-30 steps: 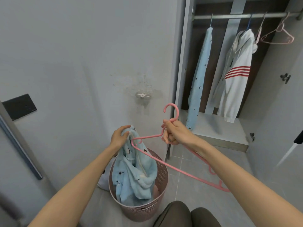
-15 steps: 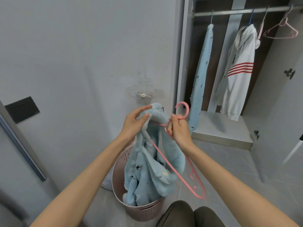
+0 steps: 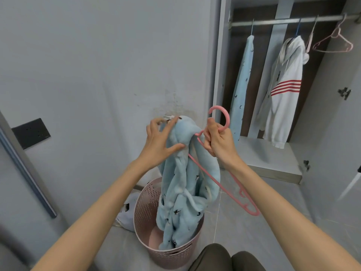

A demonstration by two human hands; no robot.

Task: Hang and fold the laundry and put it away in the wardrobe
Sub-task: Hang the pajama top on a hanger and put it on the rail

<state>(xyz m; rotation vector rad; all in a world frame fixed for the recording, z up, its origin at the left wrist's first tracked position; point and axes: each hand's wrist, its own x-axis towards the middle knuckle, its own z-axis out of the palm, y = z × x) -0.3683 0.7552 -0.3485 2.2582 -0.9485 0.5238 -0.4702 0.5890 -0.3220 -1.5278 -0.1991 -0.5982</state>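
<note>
Head view:

1. Right hand (image 3: 218, 145): fingers curled tight around the neck of a pink plastic hanger (image 3: 227, 118), just under its hook. The hook stands above the fist; one hanger arm slants down and to the right, ending near the right forearm.
2. Left hand (image 3: 160, 139): fingers spread and mostly straight, laid over the top of a light blue fleece garment (image 3: 185, 192). The thumb presses into the fabric from below. It is a flat-handed touch, not a closed grasp.
3. The garment carries a small dark print. Its upper fold is draped over the hanger's other arm, between the two hands. The rest hangs straight down, and its lower end sits inside a pink perforated laundry basket (image 3: 148, 202).
4. The basket stands on the grey tiled floor, close to the wall. A white cloth (image 3: 127, 214) lies just beside it on the left.
5. The wardrobe (image 3: 273, 153) is open, at upper right. On its rail (image 3: 283, 21) hang a light blue printed piece (image 3: 242, 85), a white hoodie with red stripes (image 3: 283, 90) and a bare pink hanger (image 3: 336, 34).
6. The person's dark-clad knees (image 3: 220, 257) show at the bottom edge.
</note>
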